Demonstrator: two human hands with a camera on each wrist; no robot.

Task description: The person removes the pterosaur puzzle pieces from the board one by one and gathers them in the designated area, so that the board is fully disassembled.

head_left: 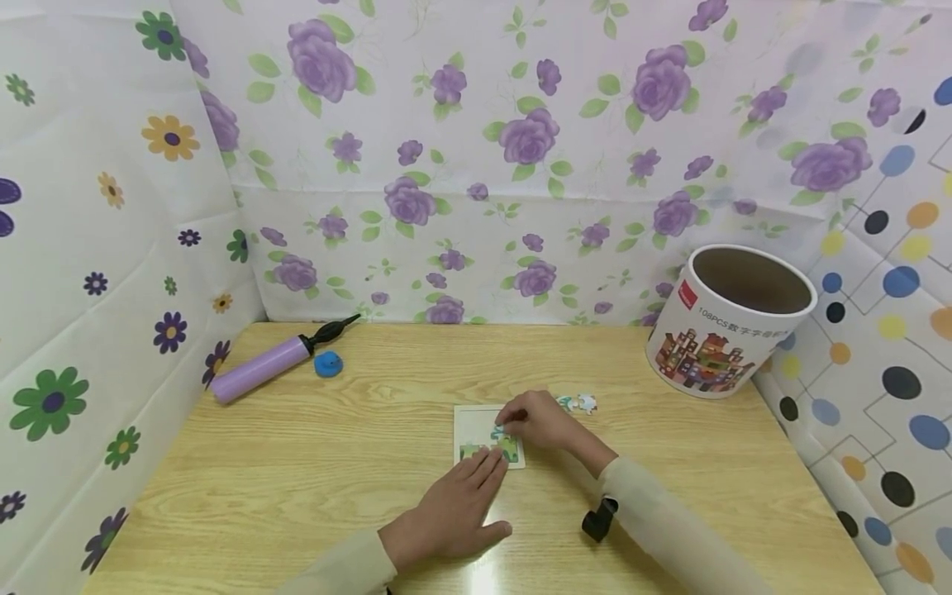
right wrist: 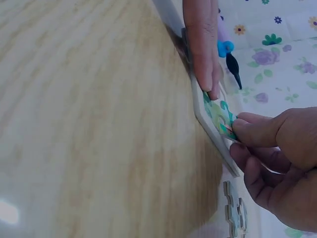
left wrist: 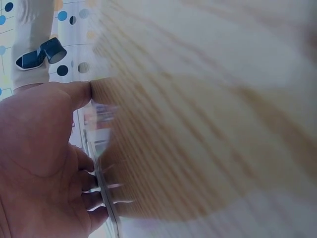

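Observation:
A small square puzzle board (head_left: 458,426) with a pale frame lies on the table, several green jigsaw pieces (head_left: 509,449) along its near side. My left hand (head_left: 459,506) reaches over the near edge with straight fingers, the fingertips resting on those pieces. From the right, my right hand (head_left: 541,420) pinches a jigsaw piece (right wrist: 227,130) with green and blue print between thumb and fingers, low over the board's right part. In the right wrist view the left fingertips (right wrist: 205,82) touch the board just beside it. The left wrist view shows the left palm (left wrist: 42,163) along the tabletop.
Loose jigsaw pieces (head_left: 587,403) lie just right of the board, behind the right forearm. A large white printed bucket (head_left: 714,339) stands at the back right. At the back left are a purple hand pump (head_left: 264,369) and a blue toy duck (head_left: 328,364). Patterned cloths enclose the table.

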